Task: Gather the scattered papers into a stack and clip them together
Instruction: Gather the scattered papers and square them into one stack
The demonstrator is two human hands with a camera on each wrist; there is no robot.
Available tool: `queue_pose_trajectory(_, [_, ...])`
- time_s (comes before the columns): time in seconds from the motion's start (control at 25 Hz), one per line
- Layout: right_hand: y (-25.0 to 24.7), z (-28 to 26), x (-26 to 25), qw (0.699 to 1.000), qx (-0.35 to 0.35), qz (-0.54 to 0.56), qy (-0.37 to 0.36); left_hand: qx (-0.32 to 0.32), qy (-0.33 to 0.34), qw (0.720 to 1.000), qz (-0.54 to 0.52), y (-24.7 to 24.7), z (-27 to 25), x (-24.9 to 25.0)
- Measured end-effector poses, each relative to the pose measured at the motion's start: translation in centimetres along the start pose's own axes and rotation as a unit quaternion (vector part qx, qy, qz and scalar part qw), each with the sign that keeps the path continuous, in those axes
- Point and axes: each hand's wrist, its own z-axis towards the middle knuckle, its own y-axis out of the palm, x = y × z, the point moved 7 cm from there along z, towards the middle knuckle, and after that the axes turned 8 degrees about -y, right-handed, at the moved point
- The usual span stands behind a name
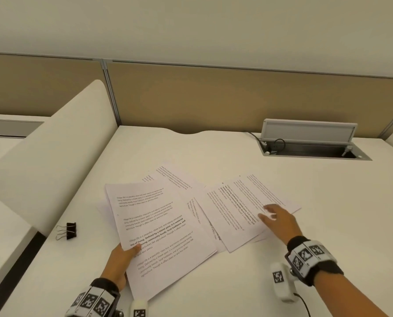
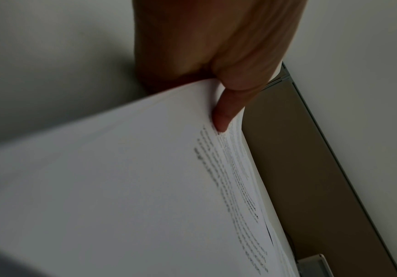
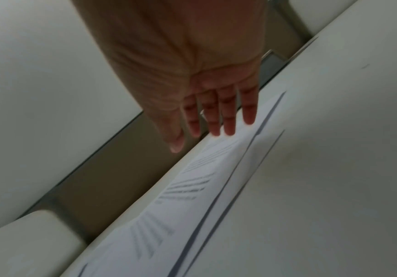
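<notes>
Several printed white sheets lie spread over the white desk (image 1: 282, 282). My left hand (image 1: 122, 259) pinches the near-left corner of a few gathered sheets (image 1: 158, 225), thumb on top; the left wrist view shows that thumb (image 2: 225, 112) pressing the lifted papers (image 2: 121, 187). My right hand (image 1: 280, 219) hovers with straight fingers over the right-hand sheets (image 1: 236, 216); in the right wrist view its fingers (image 3: 225, 116) reach above those sheets (image 3: 192, 187), and contact is unclear. A black binder clip (image 1: 68, 231) lies on the desk to the left of the papers.
A white rounded divider (image 1: 53, 156) rises at the left of the desk. An open cable box (image 1: 309, 143) with a raised lid and wires sits at the back right. A tan partition (image 1: 213, 99) runs along the far edge.
</notes>
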Motion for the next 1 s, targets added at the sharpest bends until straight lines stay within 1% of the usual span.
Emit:
queue_pose_trajectory(0.04, [-0.7,0.6,1.4,0.998,0.02,-0.017,0.06,-0.002,0.002,1.0,0.002,0.0,-0.1,0.0])
queue_pose_trajectory(0.08, [-0.9,0.9,2.6,0.991,0.007,-0.058,0.122,-0.004,0.004,1.0,0.004,0.1,-0.2,0.1])
queue_pose_trajectory(0.12, [-0.6,0.9,3.4,0.979,-0.027,-0.105,0.172,-0.007,0.008,1.0,0.006,0.1,-0.3,0.1])
queue_pose_trajectory(0.16, [-0.2,0.7,3.6,0.967,-0.057,-0.147,0.199,-0.01,0.013,1.0,0.008,0.1,-0.4,0.1])
queue_pose_trajectory(0.24, [1.0,0.1,2.7,0.955,-0.086,-0.202,0.2,-0.011,0.022,1.0,0.011,0.2,-0.4,0.1])
queue_pose_trajectory(0.36, [2.9,-0.3,1.2,0.941,-0.098,-0.266,0.184,-0.016,0.032,0.999,0.016,0.2,-0.3,0.3])
queue_pose_trajectory(0.48, [3.8,0.4,0.5,0.94,-0.095,-0.268,0.188,-0.017,0.033,0.999,0.011,0.3,-0.3,0.3])
queue_pose_trajectory(0.56, [4.0,0.6,0.2,0.956,-0.086,-0.205,0.192,-0.016,0.037,0.999,0.008,0.4,-0.4,0.5])
queue_pose_trajectory(0.6, [4.2,0.6,0.2,0.966,-0.075,-0.15,0.194,-0.015,0.038,0.999,0.009,0.3,-0.4,0.5])
queue_pose_trajectory(0.64, [4.1,0.5,0.1,0.977,-0.05,-0.08,0.193,-0.015,0.04,0.999,0.012,0.3,-0.4,0.5])
queue_pose_trajectory(0.68, [4.0,0.3,0.2,0.983,-0.009,-0.002,0.186,-0.015,0.04,0.999,0.014,0.2,-0.3,0.4])
queue_pose_trajectory(0.72, [3.8,0.1,0.4,0.979,0.045,0.087,0.182,-0.014,0.039,0.999,0.014,0.2,-0.2,0.3])
queue_pose_trajectory(0.76, [3.7,-0.2,0.9,0.96,0.097,0.183,0.187,-0.011,0.039,0.999,0.013,0.2,-0.1,0.3])
queue_pose_trajectory(0.8, [4.0,-0.6,1.4,0.93,0.141,0.276,0.2,-0.007,0.037,0.999,0.012,0.1,-0.1,0.2])
queue_pose_trajectory(0.84, [4.7,-1.0,1.8,0.893,0.167,0.358,0.215,-0.005,0.037,0.999,0.01,0.2,0.0,0.3])
queue_pose_trajectory(0.88, [5.8,-1.2,2.0,0.857,0.176,0.429,0.225,-0.003,0.037,0.999,0.009,0.1,0.1,0.2])
queue_pose_trajectory(0.92, [7.0,-1.3,2.0,0.828,0.173,0.48,0.235,-0.003,0.037,0.999,0.01,0.1,0.1,0.2])
queue_pose_trajectory(0.96, [8.3,-1.4,1.9,0.812,0.162,0.506,0.243,-0.002,0.036,0.999,0.011,0.2,0.2,0.2])
queue_pose_trajectory(1.0, [9.5,-1.5,1.8,0.813,0.151,0.506,0.247,-0.003,0.035,0.999,0.012,0.2,0.2,0.1])
